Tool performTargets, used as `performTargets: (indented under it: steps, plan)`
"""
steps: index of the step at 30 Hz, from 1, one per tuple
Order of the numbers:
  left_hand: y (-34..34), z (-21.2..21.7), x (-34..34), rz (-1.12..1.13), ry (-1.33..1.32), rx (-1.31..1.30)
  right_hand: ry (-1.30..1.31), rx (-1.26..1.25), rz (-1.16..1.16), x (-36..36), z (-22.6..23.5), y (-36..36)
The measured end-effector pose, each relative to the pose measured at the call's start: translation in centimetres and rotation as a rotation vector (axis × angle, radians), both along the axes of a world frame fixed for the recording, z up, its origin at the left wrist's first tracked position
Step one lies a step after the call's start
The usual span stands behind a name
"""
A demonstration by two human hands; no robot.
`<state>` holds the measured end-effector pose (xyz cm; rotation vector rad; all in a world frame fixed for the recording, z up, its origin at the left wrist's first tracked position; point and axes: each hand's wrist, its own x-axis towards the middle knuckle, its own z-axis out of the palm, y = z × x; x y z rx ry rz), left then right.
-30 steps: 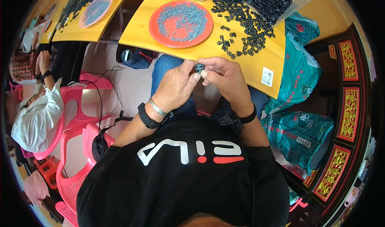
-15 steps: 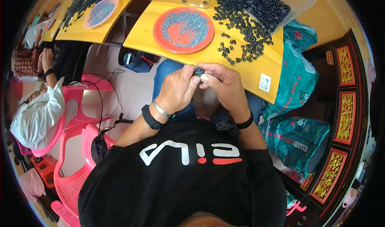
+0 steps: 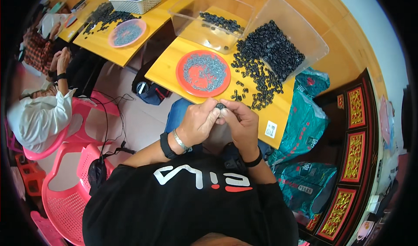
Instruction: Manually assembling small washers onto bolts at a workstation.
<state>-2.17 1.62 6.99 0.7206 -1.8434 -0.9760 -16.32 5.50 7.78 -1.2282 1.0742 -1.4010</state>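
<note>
A small black plastic part (image 3: 220, 106) is pinched between my two hands, just off the table's near edge. My left hand (image 3: 197, 122) grips it with thumb and fingertips; my right hand (image 3: 240, 123) holds it from the other side. The fingers cover most of it. Beyond my hands lies a red round plate (image 3: 182, 75) with many small silvery metal pieces (image 3: 203, 72) spread over it. To its right, a loose heap of small black plastic parts (image 3: 261, 83) spills from a tipped clear plastic bin (image 3: 314, 41).
Another clear bin (image 3: 185, 26) with some black parts stands at the back of the yellow table (image 3: 163, 67). Teal sacks (image 3: 307, 120) stand at the right. On the left are a pink chair (image 3: 65, 194), hanging cables (image 3: 106, 124) and another person (image 3: 43, 115) at a neighbouring table (image 3: 93, 43).
The view has tilted up, so the table and my hands sit lower and more of both bins shows. My hands still hold the black part together, its face now less visible.
</note>
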Motion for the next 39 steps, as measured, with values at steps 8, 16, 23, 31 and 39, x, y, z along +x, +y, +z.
performTargets:
  steps: [8,16,23,31,39]
  plan:
    - [-2.2,-2.0,-0.3,-0.114,0.217,0.376,0.130,0.055,0.056,-1.2,-1.1,-2.3]
    - [-4.0,-3.4,-0.4,-0.253,0.304,0.706,0.690,-0.244,-0.057,-1.2,-0.6,-3.9]
    - [-4.1,-3.5,-1.0,-0.271,0.326,0.755,0.804,-0.343,-0.127,-1.0,-0.8,-3.9]
    - [-3.7,-3.5,-1.8,-0.218,0.337,0.765,0.918,-0.321,-0.116,-1.1,-0.4,-3.6]
    - [-4.1,-3.9,-1.9,-0.252,0.369,0.802,0.855,-0.311,-0.146,-1.5,-0.6,-3.9]
